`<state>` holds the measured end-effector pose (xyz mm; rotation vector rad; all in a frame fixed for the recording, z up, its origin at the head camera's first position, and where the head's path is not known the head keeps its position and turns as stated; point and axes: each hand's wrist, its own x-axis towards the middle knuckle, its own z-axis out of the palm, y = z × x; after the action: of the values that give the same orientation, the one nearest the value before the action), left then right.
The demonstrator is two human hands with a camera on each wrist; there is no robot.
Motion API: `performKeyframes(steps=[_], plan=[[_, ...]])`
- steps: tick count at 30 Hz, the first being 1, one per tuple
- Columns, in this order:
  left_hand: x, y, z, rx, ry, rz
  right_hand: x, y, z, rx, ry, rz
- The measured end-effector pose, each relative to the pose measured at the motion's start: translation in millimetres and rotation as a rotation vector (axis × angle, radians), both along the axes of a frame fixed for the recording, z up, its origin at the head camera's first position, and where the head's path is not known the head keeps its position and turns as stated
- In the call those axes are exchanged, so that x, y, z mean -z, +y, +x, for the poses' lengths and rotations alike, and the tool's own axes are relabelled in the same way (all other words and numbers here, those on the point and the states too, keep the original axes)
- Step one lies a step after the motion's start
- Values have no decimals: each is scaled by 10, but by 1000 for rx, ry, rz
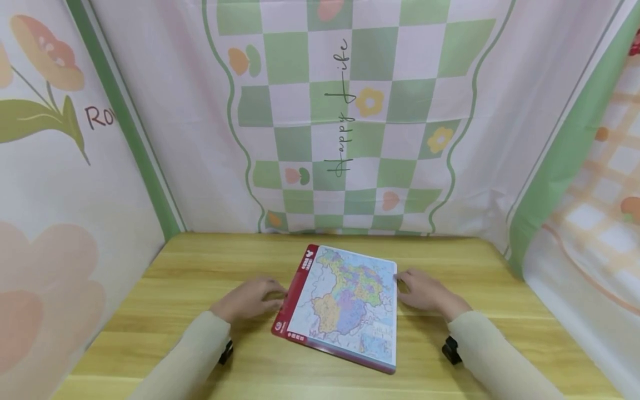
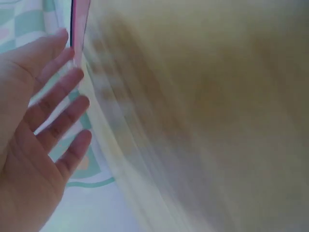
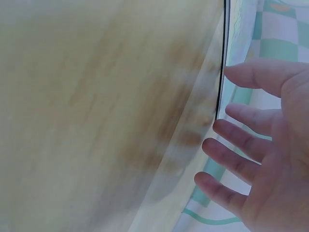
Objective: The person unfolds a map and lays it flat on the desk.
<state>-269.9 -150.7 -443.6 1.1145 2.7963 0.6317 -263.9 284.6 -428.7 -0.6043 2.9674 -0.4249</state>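
Note:
A flat board printed with a colourful map (image 1: 350, 300) lies at a slant on the wooden table, its red strip along the left side. My left hand (image 1: 252, 298) is at that red edge, fingertips touching or almost touching it. At the opposite, right edge is my right hand (image 1: 425, 290), with its fingertips against the board's side. In the left wrist view the left hand (image 2: 43, 106) has its fingers loosely extended and spread beside the thin pink edge (image 2: 81, 29). Similarly, the right hand's fingers (image 3: 236, 157) are spread, the thumb at the board's dark edge (image 3: 222, 72).
The wood-grain table (image 1: 210, 266) extends around the board on all sides. A curtain with green checks (image 1: 330, 133) hangs behind it. Flowered cloth (image 1: 50, 222) stands on the left, and orange-checked cloth (image 1: 600, 189) on the right. Dark wrist straps (image 1: 451, 350) sit at both cuffs.

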Motion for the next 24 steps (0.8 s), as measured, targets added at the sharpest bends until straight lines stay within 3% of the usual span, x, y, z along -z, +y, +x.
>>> performKeyframes(steps=[4,13,19,24], plan=[[-15,11,-42,-42,2,6,-15,-4,86,-36,2,-13],[28,98,-146,-147,-95,-66,14,-19,255,-49,-45,-49],[5,145,-152,-153,-157,-84,32,-49,347,-34,-96,-52],[-28,166,-134,-134,-168,-114,42,-61,387,-49,-103,-45]])
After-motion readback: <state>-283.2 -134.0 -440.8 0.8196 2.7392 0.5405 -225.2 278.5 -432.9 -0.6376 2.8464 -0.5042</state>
